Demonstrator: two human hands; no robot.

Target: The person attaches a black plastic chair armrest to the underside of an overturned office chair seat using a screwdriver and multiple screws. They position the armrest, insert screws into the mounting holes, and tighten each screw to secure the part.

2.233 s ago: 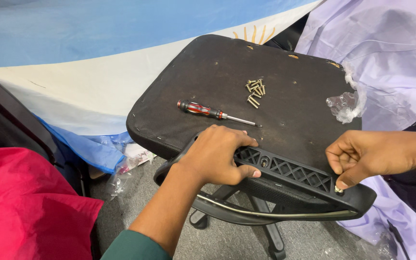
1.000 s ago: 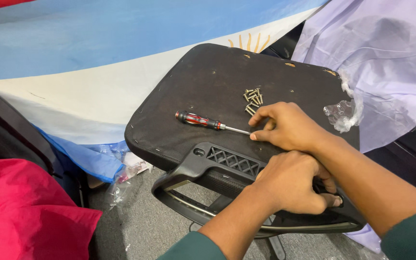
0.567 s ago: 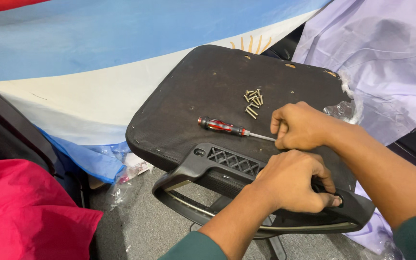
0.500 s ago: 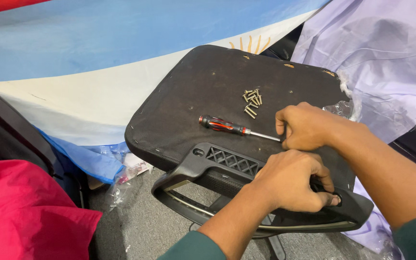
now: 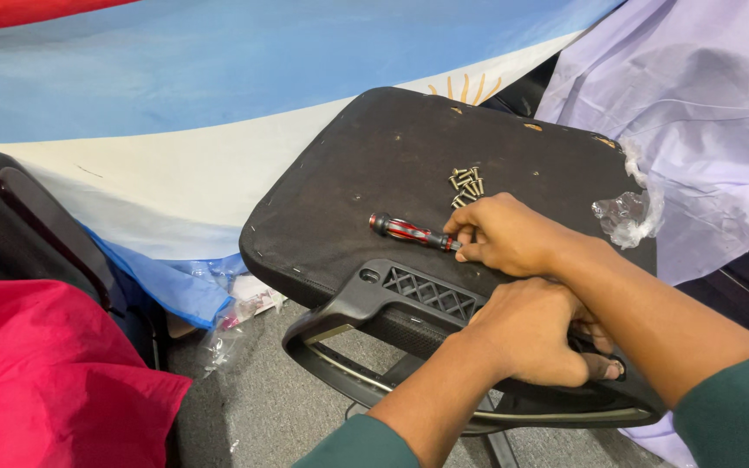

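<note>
A black chair seat (image 5: 374, 173) lies flat with a small heap of several screws (image 5: 465, 184) on it. A screwdriver with a red and black handle (image 5: 405, 230) rests on the seat. My right hand (image 5: 504, 234) is closed on its shaft, right at the handle's end. A black plastic armrest (image 5: 392, 295) with a lattice panel sits against the seat's near edge. My left hand (image 5: 530, 334) presses down on the armrest's right part, fingers curled over it. My forearms cross, the right one over the left hand.
A crumpled clear plastic bag (image 5: 621, 217) lies at the seat's right edge. Blue and white cloth (image 5: 175, 113) hangs behind, lilac cloth (image 5: 704, 113) at right, red cloth (image 5: 36, 381) at lower left. A dark chair part (image 5: 19, 225) stands at left. Grey carpet (image 5: 262, 390) is below.
My left hand moved from the armrest's left end to its right part. My right hand left the armrest, reached the screwdriver tip, drew it rightward, and now grips close to the handle.
</note>
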